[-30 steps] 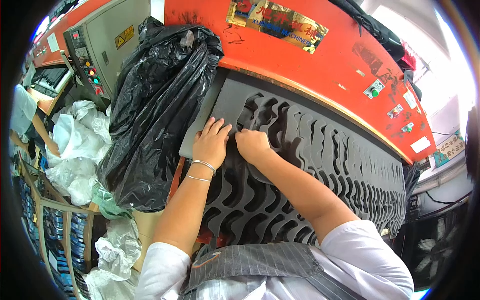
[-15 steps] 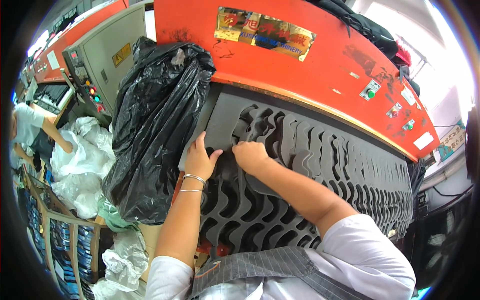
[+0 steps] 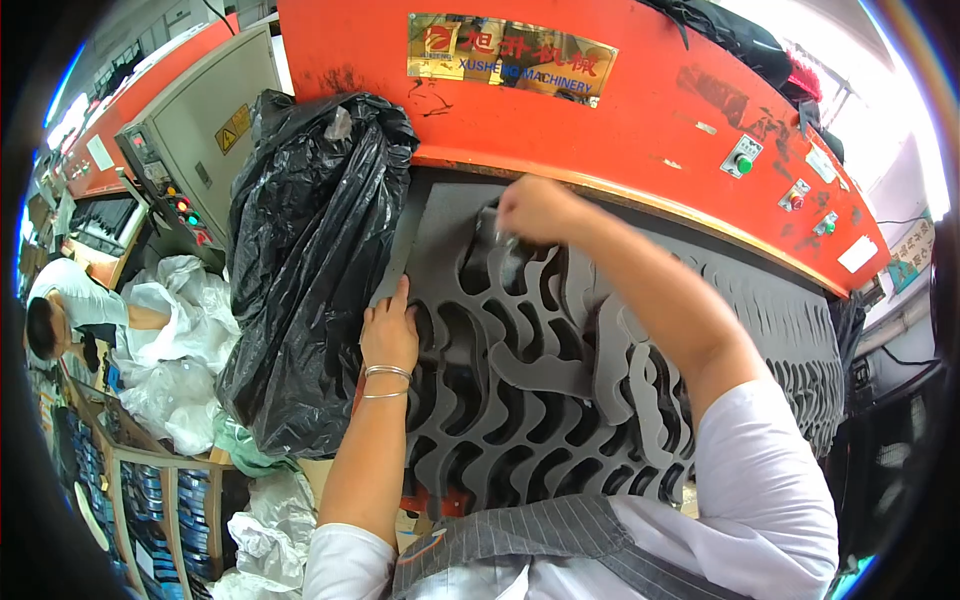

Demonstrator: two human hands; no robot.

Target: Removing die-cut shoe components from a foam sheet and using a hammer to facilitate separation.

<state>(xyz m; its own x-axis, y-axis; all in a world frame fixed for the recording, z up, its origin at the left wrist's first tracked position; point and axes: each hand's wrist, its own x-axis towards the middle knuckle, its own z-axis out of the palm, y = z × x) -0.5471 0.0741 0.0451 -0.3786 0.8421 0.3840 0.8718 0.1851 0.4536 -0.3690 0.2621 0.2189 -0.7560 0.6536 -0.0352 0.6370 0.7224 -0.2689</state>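
A dark grey foam sheet (image 3: 440,225), cut through with rows of curved openings, lies in front of me. My left hand (image 3: 390,335) rests on its left edge, fingers stretched out and pressing down, a bangle on the wrist. Near the sheet's far edge, my right hand (image 3: 540,210) is raised with the fingers closed. A blurred dark grey bit shows just under those fingers; its kind cannot be made out. Loose curved foam pieces (image 3: 545,372) lie over the openings in the middle, with another light-edged strip (image 3: 650,405) to their right.
An orange machine (image 3: 650,130) with green buttons stands behind the sheet. A large black plastic bag (image 3: 315,270) bulges at the left. Beyond it are clear plastic bags (image 3: 175,340), a bent-over person (image 3: 75,310), and a wooden rack (image 3: 165,460) of blue items.
My right hand has moved away from beside the left hand to the sheet's far edge. Openings it covered now show, and foam pieces in the middle have shifted. The left hand stays at the left edge.
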